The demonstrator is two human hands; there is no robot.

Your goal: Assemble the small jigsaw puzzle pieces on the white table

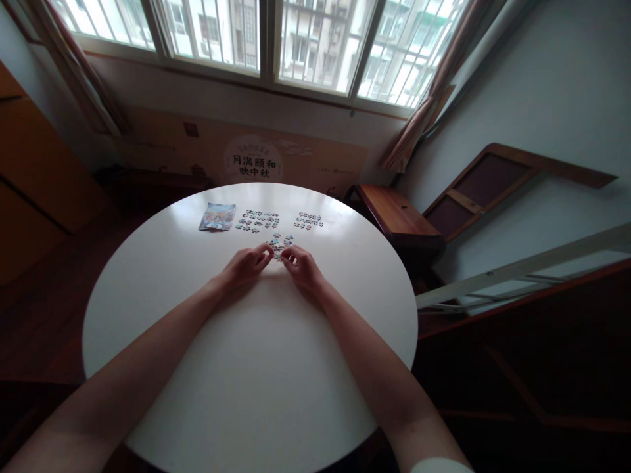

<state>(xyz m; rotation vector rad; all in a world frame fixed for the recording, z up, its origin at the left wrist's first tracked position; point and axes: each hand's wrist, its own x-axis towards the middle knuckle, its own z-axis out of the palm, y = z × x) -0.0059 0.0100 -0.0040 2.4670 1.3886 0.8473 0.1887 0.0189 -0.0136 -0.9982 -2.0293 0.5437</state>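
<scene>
A small heap of jigsaw puzzle pieces (pixel 277 243) lies on the white round table (pixel 236 374). My left hand (pixel 250 261) is at the heap's left side, thumb and fingers curled together in a pinch. From the right, my right hand (pixel 302 264) reaches to the same heap, its fingertips also pinched. The two hands are close but apart; what is between their fingertips is too small to make out. Beyond them, loose puzzle pieces lie spread in a larger group (pixel 257 221) and a smaller group (pixel 309 220) on the right.
A colourful printed packet (pixel 217 217) lies flat at the table's far left. Past the table's right edge stands a wooden stool or bench (pixel 389 209). Barred windows (pixel 315 46) and a poster (pixel 254 161) with writing are behind the table.
</scene>
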